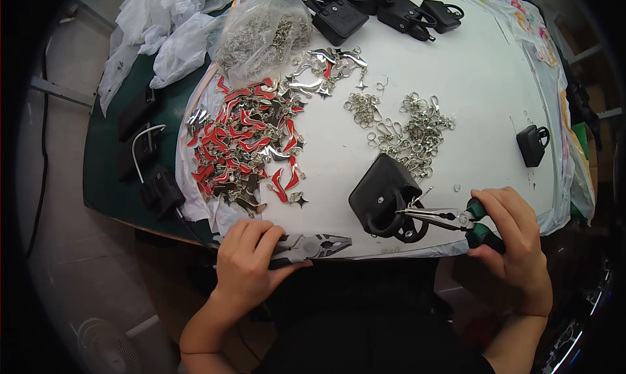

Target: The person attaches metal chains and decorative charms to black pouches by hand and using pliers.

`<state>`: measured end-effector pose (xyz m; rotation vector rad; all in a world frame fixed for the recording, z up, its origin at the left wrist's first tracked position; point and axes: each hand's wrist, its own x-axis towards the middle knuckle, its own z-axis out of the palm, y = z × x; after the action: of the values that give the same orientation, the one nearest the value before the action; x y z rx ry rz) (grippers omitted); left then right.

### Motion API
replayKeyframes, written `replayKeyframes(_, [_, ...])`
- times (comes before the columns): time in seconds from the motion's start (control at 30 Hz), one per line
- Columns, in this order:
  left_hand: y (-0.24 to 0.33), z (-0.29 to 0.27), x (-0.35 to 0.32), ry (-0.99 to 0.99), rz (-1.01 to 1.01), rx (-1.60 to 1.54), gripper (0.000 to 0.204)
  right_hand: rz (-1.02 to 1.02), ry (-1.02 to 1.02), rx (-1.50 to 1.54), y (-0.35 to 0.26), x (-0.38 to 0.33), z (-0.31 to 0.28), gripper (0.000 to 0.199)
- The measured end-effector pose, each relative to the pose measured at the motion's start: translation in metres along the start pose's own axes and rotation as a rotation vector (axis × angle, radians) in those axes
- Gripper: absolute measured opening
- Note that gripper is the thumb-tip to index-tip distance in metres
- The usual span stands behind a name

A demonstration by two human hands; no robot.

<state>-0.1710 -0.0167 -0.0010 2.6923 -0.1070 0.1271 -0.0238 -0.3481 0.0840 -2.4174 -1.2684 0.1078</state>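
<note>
1. The right hand [512, 234] was closed around the green handles of a pair of needle-nose pliers [438, 215], whose slim tips pointed left and met the metal fitting at the top of a small black pouch [381, 195].
2. That pouch lay near the front edge of the white table cover [482, 94], just left of the right hand, with its loop handle curling beneath the plier tips.
3. The left hand [248, 260] was wrapped around the handles of a pair of combination pliers [319, 247]; their jaws pointed right and lay on the table edge, well short of the pouch.
4. Behind the pouch sat a loose heap of silver rings and clasps [407, 129].
5. Farther left spread a pile of red and silver shoe-shaped charms [244, 146].
6. At the back stood a clear bag of metal parts [261, 38] and several more black pouches [372, 9]; one lone pouch [533, 144] sat to the right.
</note>
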Motion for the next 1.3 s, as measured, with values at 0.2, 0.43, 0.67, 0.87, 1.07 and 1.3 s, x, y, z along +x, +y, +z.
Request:
replayKeyframes(0.2, [0.007,0.004,0.023,0.094,0.156,-0.091,0.059,-0.026,0.020,0.022,0.002,0.003,0.007,0.070])
replayKeyframes(0.43, [0.051,0.016,0.068,0.312,0.279,-0.647,0.045,-0.038,0.042,0.127,-0.005,0.006,0.016,0.069])
replayKeyframes(0.67, [0.048,0.020,0.090,0.236,0.187,-0.677,0.027,0.261,0.134,0.237,0.030,-0.013,0.025,0.055])
replayKeyframes(0.87, [0.041,0.015,0.099,0.176,0.072,-0.662,0.019,0.418,0.290,0.135,0.072,-0.027,0.033,0.043])
replayKeyframes(1.07, [0.041,0.001,0.110,-0.106,-0.003,-0.626,0.018,0.645,0.374,-0.013,0.129,-0.049,0.052,0.039])
replayKeyframes(1.3, [0.029,-0.013,0.100,-0.162,-0.047,-0.739,0.026,0.543,0.476,-0.305,0.149,-0.052,0.073,0.039])
